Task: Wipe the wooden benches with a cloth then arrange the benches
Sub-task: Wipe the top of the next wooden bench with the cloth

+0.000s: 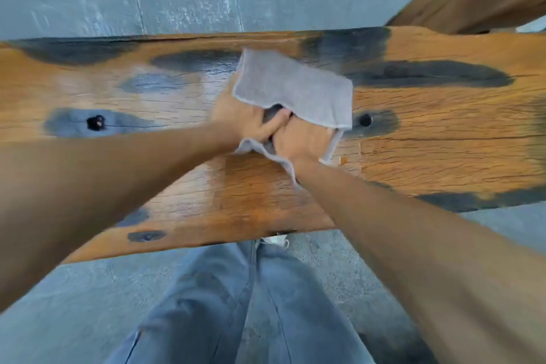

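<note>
Partly hidden: cloth [295, 91] | left hand [239, 121], right hand [301, 139] fingers grip it | bench [428, 133] ends cropped

Both bare forearms reach forward and converge at mid-frame. The left hand [240, 120] and right hand [298, 142] press together, thumbs side by side, fingers curled around the cloth [295, 87] they grip between them.

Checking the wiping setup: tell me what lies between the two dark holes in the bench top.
In the head view, the grey cloth and both hands, left and right, gripping it.
</note>
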